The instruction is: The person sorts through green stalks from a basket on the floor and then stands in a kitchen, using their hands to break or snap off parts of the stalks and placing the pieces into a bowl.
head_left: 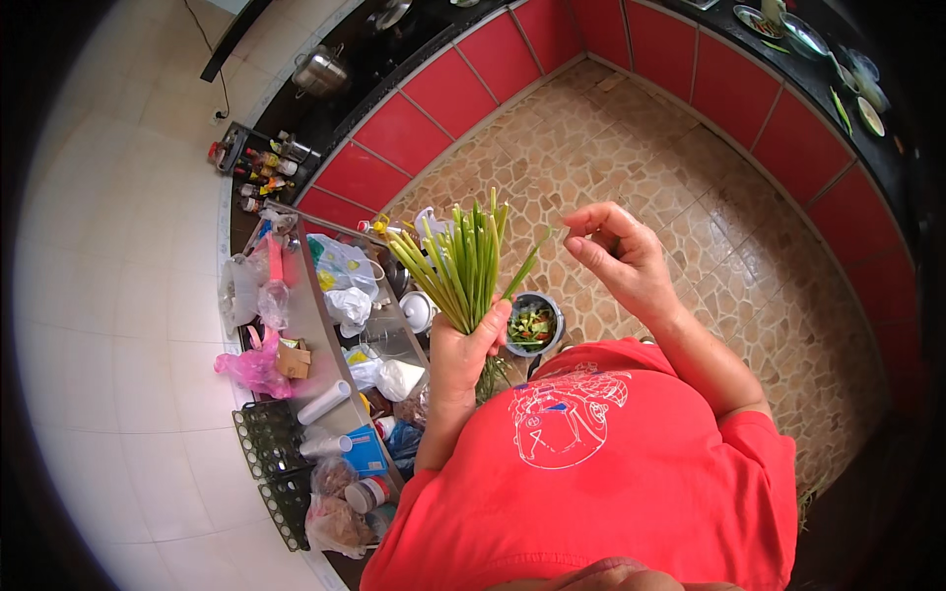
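Note:
My left hand (471, 341) is closed around a bunch of long green stalks (469, 266), their pale cut ends fanned upward and the thin lower part hanging below the fist. One stalk leans out of the bunch to the right. Beside its tip is my right hand (617, 255), raised with thumb and forefinger bent close to each other; whether they pinch a thin strand cannot be told. Below the hands, a round grey bucket (561, 325) on the floor holds green and red vegetable scraps.
On the left stands a metal shelf (332, 354) crowded with plastic bags, rolls and jars. A steel pot (321, 72) and sauce bottles (267, 164) are on the dark counter at the upper left. Another counter (809, 77) with plates and vegetables curves along the right.

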`<action>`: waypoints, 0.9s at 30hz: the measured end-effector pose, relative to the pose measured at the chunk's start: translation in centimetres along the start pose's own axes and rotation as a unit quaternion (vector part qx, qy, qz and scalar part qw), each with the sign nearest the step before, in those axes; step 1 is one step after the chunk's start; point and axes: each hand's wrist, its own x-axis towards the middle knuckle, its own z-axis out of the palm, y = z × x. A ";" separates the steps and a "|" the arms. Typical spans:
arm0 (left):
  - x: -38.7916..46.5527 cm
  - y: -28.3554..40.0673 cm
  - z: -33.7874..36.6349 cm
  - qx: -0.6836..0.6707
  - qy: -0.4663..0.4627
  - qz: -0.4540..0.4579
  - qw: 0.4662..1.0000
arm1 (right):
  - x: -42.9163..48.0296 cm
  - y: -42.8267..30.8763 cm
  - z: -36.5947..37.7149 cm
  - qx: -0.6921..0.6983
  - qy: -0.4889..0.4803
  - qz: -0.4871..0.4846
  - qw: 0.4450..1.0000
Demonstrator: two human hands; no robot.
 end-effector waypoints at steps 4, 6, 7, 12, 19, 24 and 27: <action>0.2 -0.1 -0.8 0.012 0.021 0.015 1.000 | 1.1 -1.6 1.8 -0.230 -0.071 -0.114 0.964; 0.4 -0.3 -1.4 0.026 0.022 0.023 0.999 | 1.3 -1.1 3.1 -0.270 -0.075 -0.168 0.945; 0.5 -0.4 -1.7 0.039 0.032 0.038 0.998 | 1.3 -1.1 3.4 -0.281 -0.077 -0.183 0.939; 1.5 -1.6 -2.8 0.070 0.076 0.085 0.991 | 0.7 -1.2 4.8 -0.386 -0.156 -0.169 0.893; 1.5 -2.5 -3.7 0.137 0.054 0.125 0.981 | 1.8 0.8 6.6 -0.490 -0.256 -0.183 0.813; 1.5 -3.0 -4.1 0.153 0.051 0.111 0.981 | 1.5 2.1 7.9 -0.541 -0.257 -0.198 0.776; 1.1 -3.1 -3.9 0.155 0.068 0.116 0.979 | 0.9 3.5 8.3 -0.331 -0.175 -0.077 0.924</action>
